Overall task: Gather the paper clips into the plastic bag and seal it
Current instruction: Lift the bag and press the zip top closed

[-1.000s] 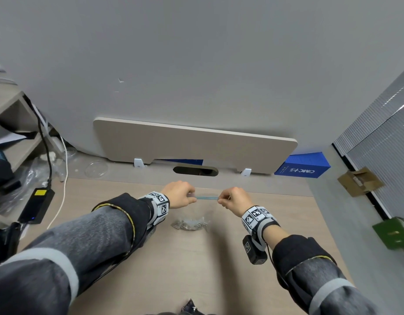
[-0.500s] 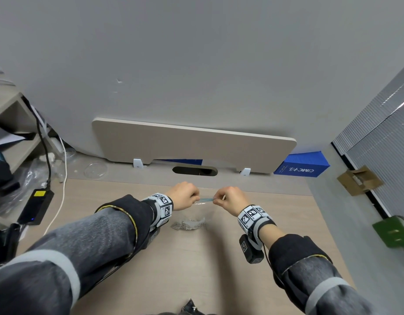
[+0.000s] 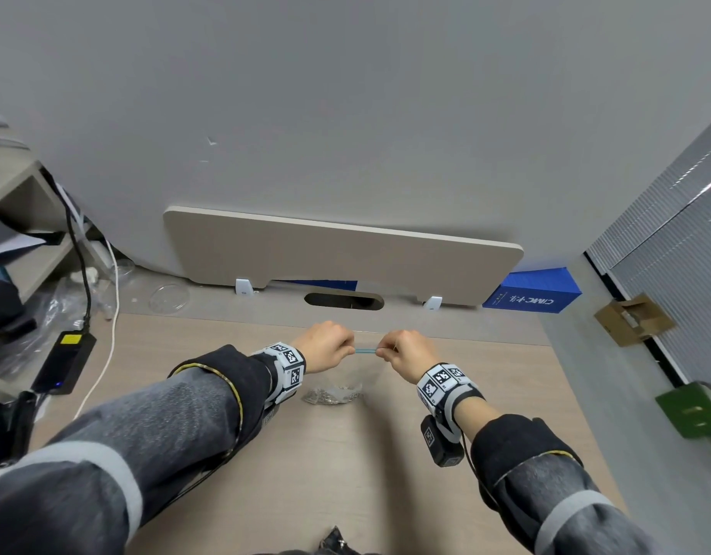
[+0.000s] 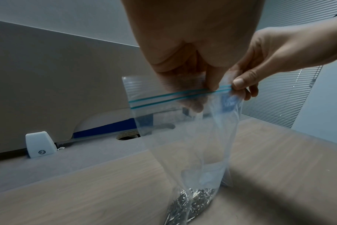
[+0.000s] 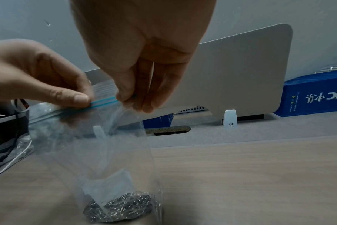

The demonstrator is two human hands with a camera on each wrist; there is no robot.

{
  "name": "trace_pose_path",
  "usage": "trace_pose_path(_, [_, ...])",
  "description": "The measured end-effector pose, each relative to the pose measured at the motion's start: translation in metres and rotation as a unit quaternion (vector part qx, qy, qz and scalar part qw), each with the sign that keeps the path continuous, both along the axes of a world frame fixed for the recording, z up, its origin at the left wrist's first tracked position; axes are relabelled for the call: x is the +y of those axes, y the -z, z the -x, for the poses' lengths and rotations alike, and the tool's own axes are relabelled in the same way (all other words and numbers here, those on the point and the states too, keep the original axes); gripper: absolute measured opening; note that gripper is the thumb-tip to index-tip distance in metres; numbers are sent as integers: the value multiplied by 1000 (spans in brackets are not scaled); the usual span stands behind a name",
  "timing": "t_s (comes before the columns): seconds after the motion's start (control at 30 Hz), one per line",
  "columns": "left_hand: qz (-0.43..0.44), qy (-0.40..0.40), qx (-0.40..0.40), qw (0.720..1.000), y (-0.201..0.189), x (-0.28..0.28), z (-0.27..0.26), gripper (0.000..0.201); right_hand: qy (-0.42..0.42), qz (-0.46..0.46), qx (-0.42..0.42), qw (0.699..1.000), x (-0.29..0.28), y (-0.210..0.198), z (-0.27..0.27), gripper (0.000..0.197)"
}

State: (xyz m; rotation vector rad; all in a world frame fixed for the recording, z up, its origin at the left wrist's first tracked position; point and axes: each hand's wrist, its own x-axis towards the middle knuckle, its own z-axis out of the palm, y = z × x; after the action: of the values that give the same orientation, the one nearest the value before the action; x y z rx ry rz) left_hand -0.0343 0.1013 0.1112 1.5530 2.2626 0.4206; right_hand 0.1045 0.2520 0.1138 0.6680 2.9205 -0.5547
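Observation:
A clear plastic bag (image 4: 185,137) (image 5: 106,146) hangs upright over the wooden desk (image 3: 346,466), its bottom resting on the wood. A heap of silver paper clips (image 3: 333,395) (image 4: 190,201) (image 5: 117,207) lies inside at the bottom. Along the bag's top runs a blue-green zip strip (image 3: 365,351) (image 4: 164,96) (image 5: 104,102). My left hand (image 3: 328,350) (image 4: 192,73) pinches the strip. My right hand (image 3: 402,352) (image 5: 137,97) pinches it further right. A short stretch of strip shows between the two hands.
A beige divider panel (image 3: 338,258) stands behind the desk with a cable slot (image 3: 344,301) below it. A blue box (image 3: 532,296) sits at the back right. A black power adapter (image 3: 63,362) with cables and a clear dish (image 3: 169,299) lie at the left.
The two hands have come closer together along the zip strip, so less of it shows between them. The bag and clips stay in place.

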Motion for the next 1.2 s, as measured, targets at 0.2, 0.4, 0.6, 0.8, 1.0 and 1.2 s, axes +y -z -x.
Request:
trace_pose_path(0.2, [2,1,2,1000,0,1,1,21,-6,-5,4,1000,-3,-3,0,20])
trace_pose_path(0.4, [3,2,4,1000,0,2,0,22,-31,-20,16,999,-10,-4,4,22])
trace_pose_path(0.6, [11,-8,8,1000,2,3,-2,18,-18,-3,11,1000,-11,-3,5,20])
trace_pose_path(0.8, [5,-17,-3,1000,2,4,1,16,5,9,22,1000,-11,-5,5,16])
trace_pose_path(1.0, [6,-5,4,1000,2,5,-2,15,7,15,12,1000,-13,-6,3,16])
trace_pose_path(1.2, [12,8,9,1000,3,4,-1,15,-17,-6,4,1000,-15,-6,3,16])
